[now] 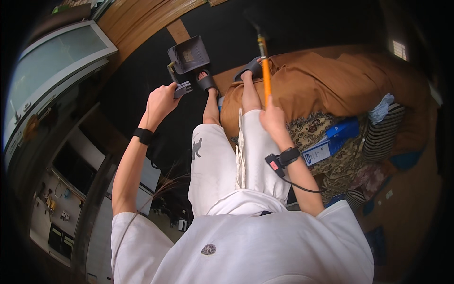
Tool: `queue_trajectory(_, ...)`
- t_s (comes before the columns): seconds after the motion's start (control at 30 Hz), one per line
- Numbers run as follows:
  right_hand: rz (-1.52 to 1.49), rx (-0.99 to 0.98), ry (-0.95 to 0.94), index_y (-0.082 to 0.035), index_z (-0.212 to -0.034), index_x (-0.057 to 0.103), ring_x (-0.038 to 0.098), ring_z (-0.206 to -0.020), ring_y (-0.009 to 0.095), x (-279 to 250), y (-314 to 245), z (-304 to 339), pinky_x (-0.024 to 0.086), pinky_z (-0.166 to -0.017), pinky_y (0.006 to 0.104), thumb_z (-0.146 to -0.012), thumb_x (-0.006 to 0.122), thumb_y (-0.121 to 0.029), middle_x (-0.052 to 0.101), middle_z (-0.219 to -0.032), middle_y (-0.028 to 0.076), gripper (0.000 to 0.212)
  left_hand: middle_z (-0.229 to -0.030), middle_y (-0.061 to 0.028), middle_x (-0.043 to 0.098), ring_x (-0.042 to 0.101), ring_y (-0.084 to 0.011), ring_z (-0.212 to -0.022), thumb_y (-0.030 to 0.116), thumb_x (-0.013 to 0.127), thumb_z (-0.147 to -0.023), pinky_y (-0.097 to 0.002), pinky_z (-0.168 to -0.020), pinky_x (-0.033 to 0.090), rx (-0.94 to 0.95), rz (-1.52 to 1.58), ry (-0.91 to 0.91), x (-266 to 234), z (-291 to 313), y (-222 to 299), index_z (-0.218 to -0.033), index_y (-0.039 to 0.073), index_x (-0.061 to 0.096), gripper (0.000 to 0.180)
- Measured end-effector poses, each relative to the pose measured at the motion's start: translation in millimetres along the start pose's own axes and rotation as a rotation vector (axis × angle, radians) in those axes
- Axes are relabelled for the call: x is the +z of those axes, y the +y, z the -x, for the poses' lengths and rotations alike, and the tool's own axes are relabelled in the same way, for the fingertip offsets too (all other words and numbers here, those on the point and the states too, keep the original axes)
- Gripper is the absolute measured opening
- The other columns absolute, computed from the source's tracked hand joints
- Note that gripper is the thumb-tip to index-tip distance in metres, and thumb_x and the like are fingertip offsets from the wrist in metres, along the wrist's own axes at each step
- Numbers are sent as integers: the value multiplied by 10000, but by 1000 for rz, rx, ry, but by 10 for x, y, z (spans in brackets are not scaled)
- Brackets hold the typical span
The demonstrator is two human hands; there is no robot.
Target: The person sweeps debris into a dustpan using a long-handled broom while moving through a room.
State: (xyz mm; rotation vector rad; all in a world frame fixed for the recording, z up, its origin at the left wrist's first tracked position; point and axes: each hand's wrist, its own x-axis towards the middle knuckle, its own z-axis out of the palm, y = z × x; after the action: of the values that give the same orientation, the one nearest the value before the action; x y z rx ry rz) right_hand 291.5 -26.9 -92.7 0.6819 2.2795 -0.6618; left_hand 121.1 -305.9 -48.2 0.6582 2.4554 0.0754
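Observation:
My left hand (160, 105) is closed round the upper end of a dustpan's handle, whose grey, toothed top (182, 89) juts out past my fingers. Farther off, the grey dustpan (194, 53) stands on the dark floor by my left sandal, with some pale bits in its pan. An orange stick, which looks like a broom handle (266, 78), is wrapped in my right hand (273, 119). It points away from me over the floor, and its far end is dark and too blurred to make out.
A brown-covered bed or couch (321, 80) lies to the right, bearing a blue and white packet (326, 144) and a striped cushion (385, 132). At the left stands a glass-fronted white cabinet (61, 61). Wooden panelling (137, 23) runs along the far left. Grey sandals (206, 80) are on my feet.

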Motion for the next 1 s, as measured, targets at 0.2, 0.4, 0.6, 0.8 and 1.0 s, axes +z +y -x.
queue_trajectory(0.2,-186,-96,-278,-78,-1253,279,580,-580,335,415,-630,206,461,-527,436,-783,538,-175,583,-698,196,545,-661,-153,608,605,-316,-624,192,616,-741,-380,-572,496,-2,13,18,64,-102,69,-797,49,586,156)
queue_trajectory(0.4,-1319,247,-724,-95,-1252,326,386,-422,52,-339,-153,-102,292,-353,176,-860,520,-146,447,-629,8,440,-665,-146,610,603,-312,-631,219,619,-740,-383,-579,495,33,12,60,56,-250,31,-812,56,605,179)
queue_trajectory(0.6,-836,98,-393,-130,-1271,365,394,-391,56,-779,339,86,306,-343,196,-831,550,-90,468,-609,-6,479,-664,-144,609,603,-309,-628,207,624,-728,-381,-574,495,48,34,73,57,-156,-61,-806,55,608,171)
queue_trajectory(0.8,-202,81,56,-156,-1271,409,609,-736,319,-697,970,-88,479,-656,381,-759,592,-161,610,-857,225,544,-631,-146,593,602,-310,-619,128,611,-685,-385,-559,490,128,20,77,-33,231,-133,-768,45,586,120)
queue_trajectory(1.0,74,218,163,-105,-1269,382,585,-860,388,-147,967,-312,474,-759,432,-772,551,-181,602,-918,258,530,-635,-133,600,607,-297,-626,160,649,-664,-376,-566,491,217,-19,-30,295,289,-110,-826,56,590,201)
